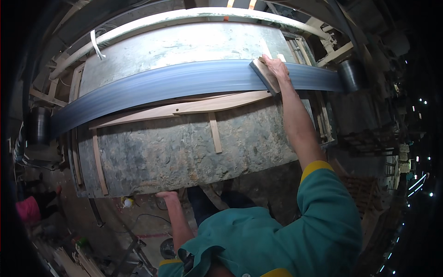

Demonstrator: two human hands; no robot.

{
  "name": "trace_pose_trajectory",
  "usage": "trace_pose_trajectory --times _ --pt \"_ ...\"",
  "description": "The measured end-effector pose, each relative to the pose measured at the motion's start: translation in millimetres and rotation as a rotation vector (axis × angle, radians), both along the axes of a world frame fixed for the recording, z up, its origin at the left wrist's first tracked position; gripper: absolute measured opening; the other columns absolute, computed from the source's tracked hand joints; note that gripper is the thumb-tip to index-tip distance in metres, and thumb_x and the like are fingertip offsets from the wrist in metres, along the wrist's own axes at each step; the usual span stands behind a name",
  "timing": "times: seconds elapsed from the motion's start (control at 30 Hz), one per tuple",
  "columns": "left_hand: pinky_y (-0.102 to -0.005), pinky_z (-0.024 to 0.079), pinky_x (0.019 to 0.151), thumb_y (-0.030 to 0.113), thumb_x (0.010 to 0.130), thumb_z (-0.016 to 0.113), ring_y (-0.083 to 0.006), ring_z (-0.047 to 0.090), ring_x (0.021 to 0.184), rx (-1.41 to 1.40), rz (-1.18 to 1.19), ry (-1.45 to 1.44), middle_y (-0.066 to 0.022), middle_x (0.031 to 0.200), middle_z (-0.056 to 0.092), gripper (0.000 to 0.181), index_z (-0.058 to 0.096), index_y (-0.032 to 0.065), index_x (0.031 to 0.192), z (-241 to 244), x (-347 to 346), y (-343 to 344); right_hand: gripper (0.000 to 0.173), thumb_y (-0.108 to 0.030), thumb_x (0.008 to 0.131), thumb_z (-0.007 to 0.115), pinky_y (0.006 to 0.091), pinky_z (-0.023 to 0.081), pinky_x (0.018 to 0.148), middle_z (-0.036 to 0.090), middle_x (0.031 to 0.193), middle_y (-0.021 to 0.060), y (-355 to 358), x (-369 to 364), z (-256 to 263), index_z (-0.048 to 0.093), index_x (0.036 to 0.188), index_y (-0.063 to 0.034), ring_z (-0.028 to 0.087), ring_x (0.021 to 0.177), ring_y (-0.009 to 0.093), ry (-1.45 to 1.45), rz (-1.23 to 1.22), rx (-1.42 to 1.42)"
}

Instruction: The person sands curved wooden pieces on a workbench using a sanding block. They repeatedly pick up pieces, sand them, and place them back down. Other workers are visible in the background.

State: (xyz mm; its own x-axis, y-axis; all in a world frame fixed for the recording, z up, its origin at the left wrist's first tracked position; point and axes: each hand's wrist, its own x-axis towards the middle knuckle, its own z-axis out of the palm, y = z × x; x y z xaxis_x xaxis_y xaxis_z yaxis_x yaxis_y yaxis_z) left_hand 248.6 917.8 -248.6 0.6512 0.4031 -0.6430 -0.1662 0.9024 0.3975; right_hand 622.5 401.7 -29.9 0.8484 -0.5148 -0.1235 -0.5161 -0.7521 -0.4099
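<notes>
A long blue-grey sanding belt (180,77) of a stroke sander runs across the worn, stained sander table (166,152). My right hand (275,65) grips a wooden sanding block (265,74) lying over the belt near its right end. Below the belt's near edge lies a curved wooden piece (193,105) with a small dark hole near its middle. Part of that piece is hidden under the belt and block. At the table's front edge, my left hand (168,194) holds on from below, with its fingers mostly hidden.
Belt drums stand at the left (38,125) and right (353,75). Thin wooden strips (215,133) lie on the table. A pale rail (193,14) crosses behind it. A person in pink (28,209) is at far left. A cable (148,215) trails over the floor.
</notes>
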Motion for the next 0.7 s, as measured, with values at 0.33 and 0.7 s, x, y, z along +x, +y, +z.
trace_pose_trajectory --times 0.33,0.7 --pt "-0.0582 0.032 0.11 0.06 0.092 0.026 -0.0401 0.039 0.133 0.02 -0.055 0.172 -0.0139 0.149 0.039 0.075 0.036 0.0093 0.147 -7 -9 8 0.091 -0.077 0.078 0.046 0.0455 0.038 0.105 0.055 0.132 0.0258 -110 64 -22 0.062 0.124 -0.001 0.05 0.128 0.036 0.069 -0.114 -0.063" --pt "-0.0576 0.03 0.112 0.064 0.092 0.023 -0.0382 0.037 0.136 0.018 0.064 0.318 -0.0143 0.149 0.039 0.077 0.037 0.0112 0.148 55 17 -22 0.059 -0.056 0.094 0.05 0.0362 0.039 0.067 0.05 0.066 0.007 -101 -148 -19 0.063 0.091 0.002 0.048 0.067 0.016 -0.069 0.117 0.24"
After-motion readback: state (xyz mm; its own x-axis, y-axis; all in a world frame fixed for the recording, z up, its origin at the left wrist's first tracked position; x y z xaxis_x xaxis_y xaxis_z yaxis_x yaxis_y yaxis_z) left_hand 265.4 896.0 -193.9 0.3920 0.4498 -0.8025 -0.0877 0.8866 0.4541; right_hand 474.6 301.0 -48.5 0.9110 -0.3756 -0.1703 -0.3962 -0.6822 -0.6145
